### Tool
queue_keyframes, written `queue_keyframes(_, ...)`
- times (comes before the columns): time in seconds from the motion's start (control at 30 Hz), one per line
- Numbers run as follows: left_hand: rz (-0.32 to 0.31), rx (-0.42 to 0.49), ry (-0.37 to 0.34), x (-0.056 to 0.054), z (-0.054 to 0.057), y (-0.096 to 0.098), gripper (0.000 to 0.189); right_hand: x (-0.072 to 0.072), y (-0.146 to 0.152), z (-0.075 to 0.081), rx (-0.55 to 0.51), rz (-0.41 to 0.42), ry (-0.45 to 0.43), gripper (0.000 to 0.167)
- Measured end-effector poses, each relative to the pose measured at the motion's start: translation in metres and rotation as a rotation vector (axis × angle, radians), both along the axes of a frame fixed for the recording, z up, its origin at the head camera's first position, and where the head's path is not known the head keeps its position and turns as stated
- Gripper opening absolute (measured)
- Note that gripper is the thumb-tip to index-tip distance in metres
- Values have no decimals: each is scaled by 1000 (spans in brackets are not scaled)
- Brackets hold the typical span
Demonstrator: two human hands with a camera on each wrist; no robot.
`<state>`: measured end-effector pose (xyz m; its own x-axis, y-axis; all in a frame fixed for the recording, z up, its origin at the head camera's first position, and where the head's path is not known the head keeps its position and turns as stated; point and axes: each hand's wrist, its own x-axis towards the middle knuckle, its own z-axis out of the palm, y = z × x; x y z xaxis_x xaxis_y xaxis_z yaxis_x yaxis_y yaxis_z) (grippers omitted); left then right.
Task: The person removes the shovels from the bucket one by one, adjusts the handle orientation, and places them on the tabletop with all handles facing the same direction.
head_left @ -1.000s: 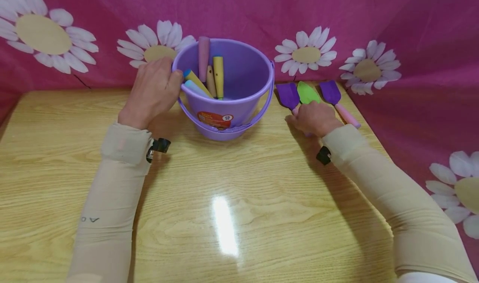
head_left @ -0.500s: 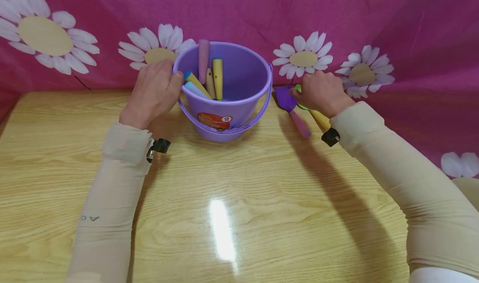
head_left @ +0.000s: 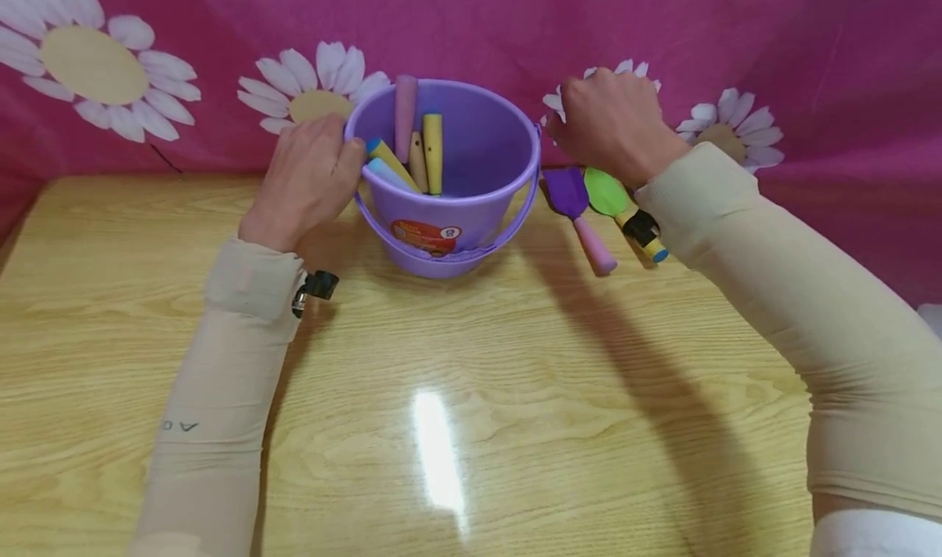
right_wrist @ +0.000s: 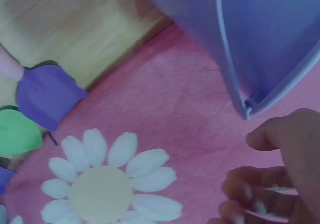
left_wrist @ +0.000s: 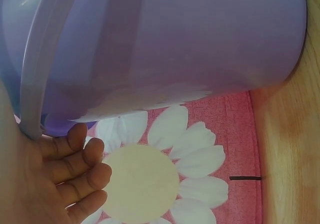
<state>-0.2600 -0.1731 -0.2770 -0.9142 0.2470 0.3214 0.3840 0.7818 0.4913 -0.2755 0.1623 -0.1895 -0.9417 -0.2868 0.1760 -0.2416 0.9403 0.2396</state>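
A purple bucket (head_left: 482, 222) stands upright at the back of the table, its handle hanging down in front. My left hand (head_left: 305, 177) grips its left rim, thumb over the edge; in the left wrist view the fingers (left_wrist: 82, 179) curl outside the wall. Inside lean several tools, among them one with a pink handle (head_left: 405, 119) and one with a yellow handle (head_left: 432, 156). My right hand (head_left: 611, 123) is raised just right of the bucket. In the right wrist view its fingers are loosely bent, empty, close to the rim (right_wrist: 285, 91).
Right of the bucket lie a purple toy shovel (head_left: 565, 191) with a pink handle and a green toy trowel (head_left: 605, 191) with a yellow handle. Another purple blade (right_wrist: 4, 179) peeks in at the right wrist view's left edge. Behind hangs a pink flowered cloth (head_left: 471, 25).
My right hand has risen from the shovels and moved up beside the bucket's right rim, uncovering the green trowel. My left hand keeps its grip on the bucket.
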Motion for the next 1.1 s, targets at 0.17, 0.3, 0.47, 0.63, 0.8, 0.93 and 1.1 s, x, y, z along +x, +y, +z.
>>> queue_keyframes(0.17,0,1,-3,-1,1,0,45,-4,-20,3,-2,121,17,30)
queue_keyframes(0.3,0,5,-3,-1,1,1,45,-7,-36,0,7,213,37,27)
queue_keyframes(0.47,0,9,14,-2,1,1,44,-13,-53,-3,11,327,70,26)
queue_keyframes(0.63,0,7,21,-2,2,1,43,-21,-64,-5,55,482,68,29)
queue_keyframes(0.8,3,9,27,-3,1,0,43,-30,-77,-9,155,618,8,33)
queue_keyframes(0.93,4,11,35,-4,0,-1,43,-36,-88,-15,184,695,-7,32)
queue_keyframes(1.1,10,9,28,-5,-1,-2,44,-42,-99,-23,213,723,-23,36)
